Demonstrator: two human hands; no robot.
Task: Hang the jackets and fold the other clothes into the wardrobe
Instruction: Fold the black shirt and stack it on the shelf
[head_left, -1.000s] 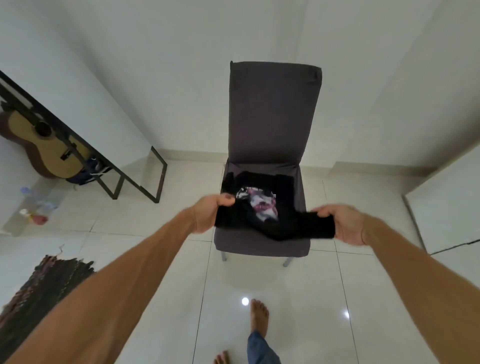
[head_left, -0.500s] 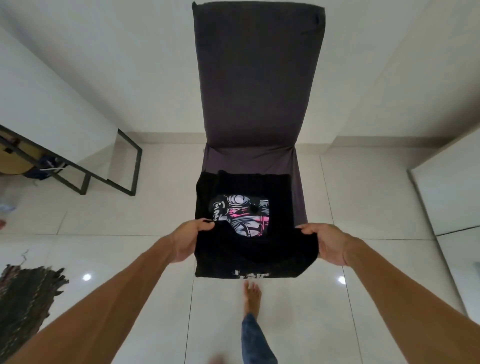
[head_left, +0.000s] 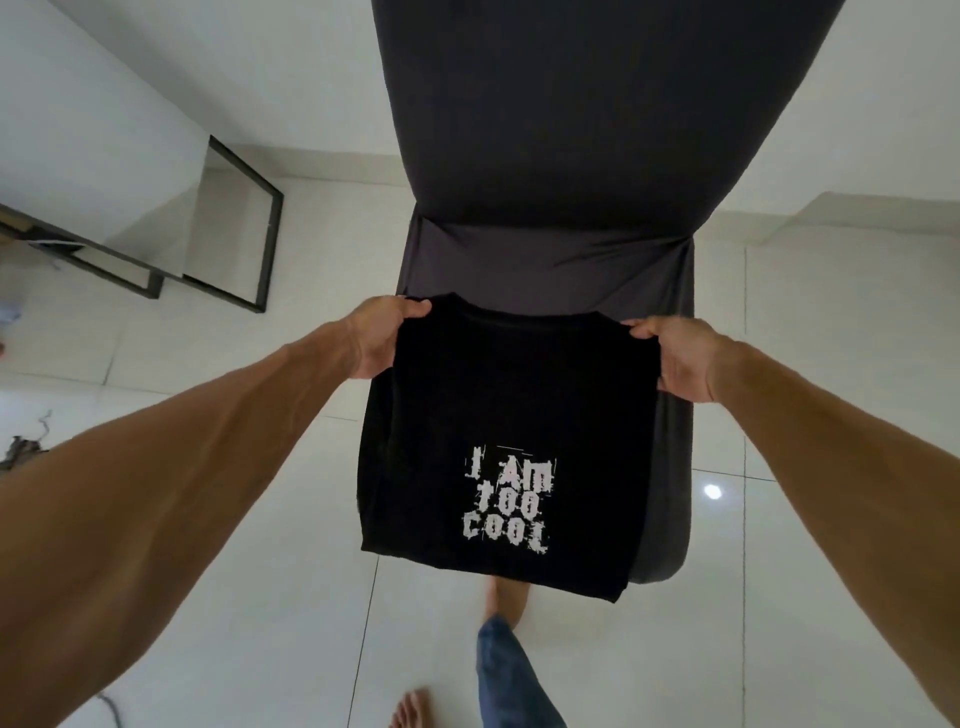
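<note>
Here the black shirt (head_left: 498, 415) hung folded over the chair (head_left: 545, 249) seat, left hand (head_left: 382, 338) and right hand (head_left: 678, 361) pinching its top corners, fingers closed on cloth. Soft, light, likely floppy; the corners looked the best hold.

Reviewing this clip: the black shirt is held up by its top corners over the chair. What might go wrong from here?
1. The left hand and right hand pinch only the top corners of the black shirt; inner folds may slip open.
2. Its lower edge overhangs the chair seat, so it may slide toward the floor once laid down.
</note>
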